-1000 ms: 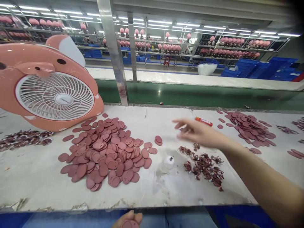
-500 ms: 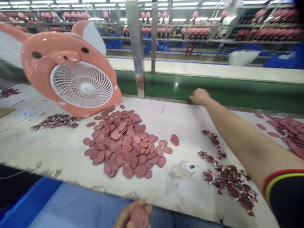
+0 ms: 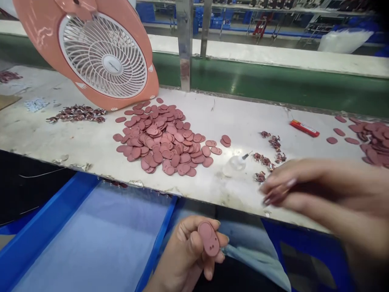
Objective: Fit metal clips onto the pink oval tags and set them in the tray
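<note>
My left hand [image 3: 182, 247], at the table's near edge, holds flat mauve oval pieces [image 3: 209, 240] between thumb and fingers; the top one shows small holes. Blurred by motion, my right hand [image 3: 322, 194] is closed in a pinch on a small dark-red piece [image 3: 278, 194]. It hangs in front of scattered small dark-red and white pieces [image 3: 275, 142]. A large pile of mauve ovals [image 3: 167, 142] lies mid-table, with a clear squeeze bottle [image 3: 236, 164] with a dark thin tip to its right.
A pink animal-shaped fan [image 3: 152, 87] leans over the table's left part. More small parts [image 3: 77, 113] lie below it. A red box [image 3: 304, 128] and another oval pile [image 3: 375, 138] are at the right. A blue bin [image 3: 60, 231] sits below the near edge.
My right hand has come back from the table's far edge toward me, now with a small dark-red piece. My left hand has risen with the ovals. The view has tilted down.
</note>
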{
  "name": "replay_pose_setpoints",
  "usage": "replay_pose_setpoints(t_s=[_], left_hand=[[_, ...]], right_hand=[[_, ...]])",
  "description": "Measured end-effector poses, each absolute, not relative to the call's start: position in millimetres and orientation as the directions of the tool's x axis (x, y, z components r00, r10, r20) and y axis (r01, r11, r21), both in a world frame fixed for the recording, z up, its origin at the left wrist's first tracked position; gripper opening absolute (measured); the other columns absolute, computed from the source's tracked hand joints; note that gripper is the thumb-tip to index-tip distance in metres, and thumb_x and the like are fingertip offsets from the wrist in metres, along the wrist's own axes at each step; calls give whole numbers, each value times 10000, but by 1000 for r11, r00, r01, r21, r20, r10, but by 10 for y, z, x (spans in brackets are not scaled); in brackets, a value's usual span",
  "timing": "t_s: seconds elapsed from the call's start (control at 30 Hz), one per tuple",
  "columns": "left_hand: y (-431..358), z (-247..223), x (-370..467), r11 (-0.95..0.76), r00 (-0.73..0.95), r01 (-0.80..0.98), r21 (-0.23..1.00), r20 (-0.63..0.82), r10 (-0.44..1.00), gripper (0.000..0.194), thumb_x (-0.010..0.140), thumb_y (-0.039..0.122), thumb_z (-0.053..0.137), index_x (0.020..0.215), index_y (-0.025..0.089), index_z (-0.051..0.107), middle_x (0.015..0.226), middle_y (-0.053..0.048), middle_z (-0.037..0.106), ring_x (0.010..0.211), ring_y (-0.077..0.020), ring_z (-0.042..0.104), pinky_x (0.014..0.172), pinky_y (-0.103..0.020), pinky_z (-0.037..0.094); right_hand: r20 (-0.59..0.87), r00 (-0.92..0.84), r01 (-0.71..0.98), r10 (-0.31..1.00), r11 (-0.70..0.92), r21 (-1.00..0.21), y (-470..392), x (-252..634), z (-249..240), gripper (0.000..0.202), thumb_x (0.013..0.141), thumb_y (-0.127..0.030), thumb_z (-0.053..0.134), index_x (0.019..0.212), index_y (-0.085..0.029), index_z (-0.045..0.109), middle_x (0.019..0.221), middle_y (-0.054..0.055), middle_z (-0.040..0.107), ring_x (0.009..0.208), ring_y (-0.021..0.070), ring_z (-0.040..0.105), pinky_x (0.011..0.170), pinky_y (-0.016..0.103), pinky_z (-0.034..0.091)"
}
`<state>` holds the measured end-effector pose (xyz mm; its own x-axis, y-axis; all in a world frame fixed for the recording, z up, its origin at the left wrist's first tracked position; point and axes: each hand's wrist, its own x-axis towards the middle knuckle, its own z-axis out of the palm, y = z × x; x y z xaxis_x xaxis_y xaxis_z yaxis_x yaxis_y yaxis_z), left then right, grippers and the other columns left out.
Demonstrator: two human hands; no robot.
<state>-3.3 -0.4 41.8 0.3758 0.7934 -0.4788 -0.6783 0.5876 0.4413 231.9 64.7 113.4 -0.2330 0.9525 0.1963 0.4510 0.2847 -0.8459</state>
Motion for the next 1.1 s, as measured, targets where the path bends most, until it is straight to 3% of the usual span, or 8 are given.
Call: replay_pose_setpoints(t_s=[0.07,0.17,0.3,0.43,0.6,0.83,1.1], left_hand=[[-46,405,6,592,401,-665,455,-452,797,376,631,494,874,839,187,811,681,-37,737,540,-69,633,428,-91,424],[-89,375,45,594,452,-643,485,-385,804,344,663,507,853,791,191,808,655,-23,691,495,-50,582,401,-85,406],[-138,366,57,597,463,-624,504,-377,802,340,693,517,828,789,192,803,617,-4,645,470,-31,537,417,-76,420],[-185,384,55,603,457,-629,492,-394,798,341,696,514,826,766,182,790,611,-5,644,505,-47,574,432,-82,441],[-213,379,66,611,465,-626,485,-397,792,319,714,487,826,767,175,788,634,-1,661,531,-49,609,440,-80,457],[-224,342,79,618,459,-627,475,-417,785,314,720,479,826,753,169,788,654,4,683,582,-64,665,443,-82,466],[-210,321,97,648,460,-598,472,-460,759,332,716,487,827,725,159,773,631,-2,683,544,-58,635,429,-90,450]], right_hand=[[148,-434,397,888,337,-854,405,2084,1078,128,915,-290,691,1015,-362,723,847,-35,765,697,150,728,617,220,597],[97,-538,325,837,312,-893,285,1934,1021,176,940,-186,661,1058,-312,691,883,-62,758,755,89,716,703,146,553],[60,-553,325,831,282,-903,272,1950,999,160,919,-156,690,1008,-289,691,876,-78,729,771,55,679,734,119,510],[54,-572,328,819,289,-899,236,1977,1009,141,915,-148,687,982,-272,688,862,-55,708,752,73,662,705,166,513],[57,-607,372,792,347,-861,214,1989,1015,73,960,-241,650,1022,-268,678,855,-30,706,743,99,659,681,216,511],[69,-664,421,744,449,-788,227,2043,1045,139,974,-204,626,1079,-292,646,904,-70,690,805,45,639,742,134,475],[30,-670,431,742,421,-798,245,2035,1081,87,956,-192,623,993,-260,662,869,-60,685,752,70,637,671,174,472]])
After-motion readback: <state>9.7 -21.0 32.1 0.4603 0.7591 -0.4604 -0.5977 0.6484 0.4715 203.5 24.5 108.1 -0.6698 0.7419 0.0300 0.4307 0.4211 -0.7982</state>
